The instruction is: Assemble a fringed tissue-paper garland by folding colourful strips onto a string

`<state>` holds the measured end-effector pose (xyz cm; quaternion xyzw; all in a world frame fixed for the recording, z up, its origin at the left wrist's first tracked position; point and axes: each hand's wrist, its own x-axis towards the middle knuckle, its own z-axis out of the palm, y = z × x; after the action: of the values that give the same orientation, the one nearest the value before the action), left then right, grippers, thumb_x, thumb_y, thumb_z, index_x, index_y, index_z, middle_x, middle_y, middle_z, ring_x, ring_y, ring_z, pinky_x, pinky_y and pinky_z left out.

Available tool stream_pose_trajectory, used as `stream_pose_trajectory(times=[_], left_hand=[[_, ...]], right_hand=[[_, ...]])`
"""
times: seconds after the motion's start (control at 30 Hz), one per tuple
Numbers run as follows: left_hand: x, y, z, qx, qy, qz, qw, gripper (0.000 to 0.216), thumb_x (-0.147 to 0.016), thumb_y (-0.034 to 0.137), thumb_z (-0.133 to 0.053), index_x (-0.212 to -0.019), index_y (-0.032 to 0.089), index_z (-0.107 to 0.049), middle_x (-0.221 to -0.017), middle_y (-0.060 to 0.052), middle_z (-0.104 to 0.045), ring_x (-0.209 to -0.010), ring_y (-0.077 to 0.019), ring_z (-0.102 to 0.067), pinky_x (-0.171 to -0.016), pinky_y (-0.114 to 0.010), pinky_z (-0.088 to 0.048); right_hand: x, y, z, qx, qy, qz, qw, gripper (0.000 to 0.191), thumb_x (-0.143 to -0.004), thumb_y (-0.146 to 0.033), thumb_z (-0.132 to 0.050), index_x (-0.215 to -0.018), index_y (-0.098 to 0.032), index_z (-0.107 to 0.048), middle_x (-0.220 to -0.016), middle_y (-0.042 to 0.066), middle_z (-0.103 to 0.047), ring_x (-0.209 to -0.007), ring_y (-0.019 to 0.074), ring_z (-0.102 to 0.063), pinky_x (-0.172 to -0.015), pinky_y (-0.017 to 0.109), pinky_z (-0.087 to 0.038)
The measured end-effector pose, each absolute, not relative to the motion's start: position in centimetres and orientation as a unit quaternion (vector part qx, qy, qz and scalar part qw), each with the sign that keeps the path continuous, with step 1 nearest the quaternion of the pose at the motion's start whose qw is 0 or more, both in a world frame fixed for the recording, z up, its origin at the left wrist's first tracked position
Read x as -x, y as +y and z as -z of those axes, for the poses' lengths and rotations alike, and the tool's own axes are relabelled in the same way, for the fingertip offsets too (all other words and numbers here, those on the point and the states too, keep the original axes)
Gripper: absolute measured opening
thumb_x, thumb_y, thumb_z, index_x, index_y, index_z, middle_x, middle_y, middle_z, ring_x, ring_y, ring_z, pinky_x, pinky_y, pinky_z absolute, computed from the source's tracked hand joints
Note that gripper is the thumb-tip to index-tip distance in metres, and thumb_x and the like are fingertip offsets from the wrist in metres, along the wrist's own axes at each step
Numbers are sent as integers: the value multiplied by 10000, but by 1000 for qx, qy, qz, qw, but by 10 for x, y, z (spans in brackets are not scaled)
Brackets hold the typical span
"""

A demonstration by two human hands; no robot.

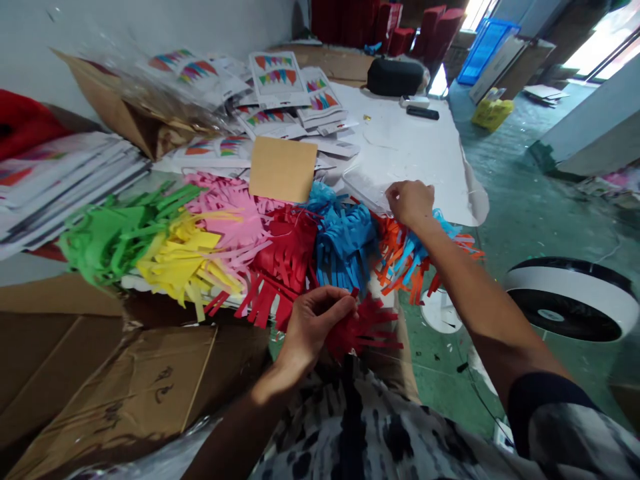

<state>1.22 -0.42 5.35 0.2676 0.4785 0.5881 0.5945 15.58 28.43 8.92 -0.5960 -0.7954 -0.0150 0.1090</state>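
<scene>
My left hand point(310, 327) is closed, thumb and fingers pinching the edge of a red fringed paper piece point(360, 328) that hangs above my lap. Farther right, my right hand point(413, 202) is closed with bent fingers beside a clear plastic piece point(367, 189) on the table; whatever lies between its fingertips is hidden. Fringed paper bundles line the front edge: green point(113, 237), yellow point(183, 253), pink point(233, 220), red point(290, 247) and blue point(345, 240). Under my right forearm lies a mixed orange and blue bundle point(400, 250).
A tan card point(283, 169) lies behind the bundles. Printed packets point(277, 77) are heaped at the back, and more are stacked at the left point(75, 180). A black case point(395, 77) stands on the white table point(425, 147). Cardboard point(150, 380) is low left; a fan point(570, 300) stands right.
</scene>
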Motion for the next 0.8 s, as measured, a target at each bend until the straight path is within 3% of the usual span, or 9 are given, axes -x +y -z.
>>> stream_pose_trajectory(times=[0.13, 0.23, 0.37, 0.63, 0.8], left_hand=[[-15, -5, -61, -324, 511, -610, 511, 202, -880, 364, -826, -855, 173, -764, -698, 9, -730, -663, -96, -665, -673, -189, -521], [-19, -7, -66, -355, 517, -616, 476, 178, -897, 352, -803, -888, 178, -763, -712, 12, -725, -667, -102, -666, -681, -201, -534], [-25, -15, -70, -402, 521, -607, 446, 155, -914, 339, -785, -908, 184, -770, -783, 0, -740, -707, -112, -676, -682, -208, -547], [-36, -31, -81, -469, 515, -605, 385, 110, -942, 296, -749, -893, 200, -769, -851, -9, -746, -751, -125, -695, -676, -218, -553], [-34, -36, -86, -520, 527, -579, 342, 114, -952, 285, -726, -880, 206, -767, -856, -22, -753, -804, -150, -693, -758, -253, -551]], right_hand=[[-171, 221, -107, 487, -833, -31, 262, 233, -986, -246, -552, -952, -195, -777, -995, 106, -784, -988, 286, -685, -955, 452, -484], [-185, 150, -118, 353, -858, -188, 322, 121, -981, -234, -629, -936, -226, -741, -917, 42, -763, -859, 211, -683, -822, 363, -513], [-200, 80, -126, 256, -864, -307, 307, 71, -1005, -225, -668, -975, -232, -733, -926, 32, -748, -884, 188, -682, -811, 349, -523], [-213, 59, -132, 243, -879, -279, 302, 68, -1010, -236, -678, -1006, -227, -745, -911, 40, -756, -881, 199, -675, -804, 371, -519], [-216, 50, -137, 242, -884, -275, 290, 80, -1017, -252, -656, -986, -245, -729, -898, 36, -754, -853, 205, -672, -778, 381, -514]])
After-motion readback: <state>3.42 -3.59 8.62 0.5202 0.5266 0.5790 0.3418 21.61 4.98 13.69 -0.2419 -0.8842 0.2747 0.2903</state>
